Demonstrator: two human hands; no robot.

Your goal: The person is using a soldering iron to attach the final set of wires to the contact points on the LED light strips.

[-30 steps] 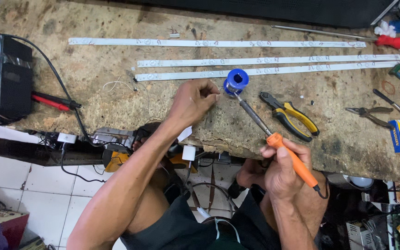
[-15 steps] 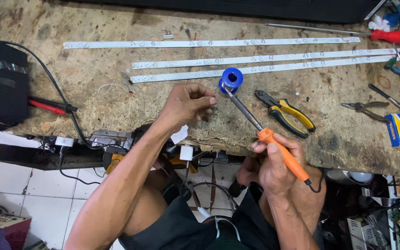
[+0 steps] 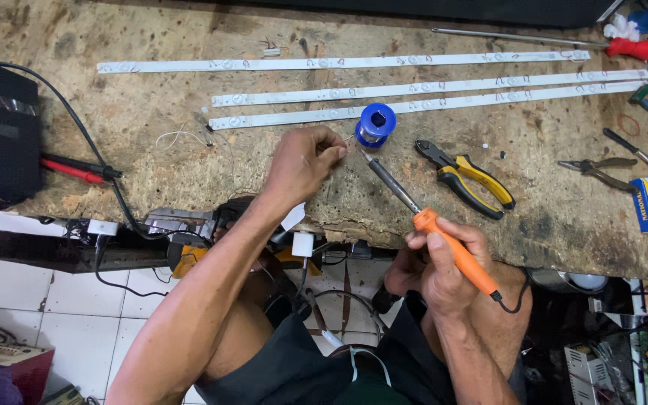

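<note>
This looks like the tinning step of a soldering job: the right hand (image 3: 444,259) is clamped on the orange handle of a soldering iron (image 3: 421,217), whose tip points up toward the left hand (image 3: 305,161). That left hand is pinched shut on a thin end of solder wire (image 3: 348,138) drawn from the blue spool (image 3: 376,124) just beside it. The hands are apart, with the iron's tip near the left fingers. To my eye the next move calls for a steady, small touch of tip to wire, clear of the fingertips. Three white strips (image 3: 429,88) lie farther back on the surface (image 3: 151,180); yellow pliers (image 3: 466,178) rest to the right.
</note>
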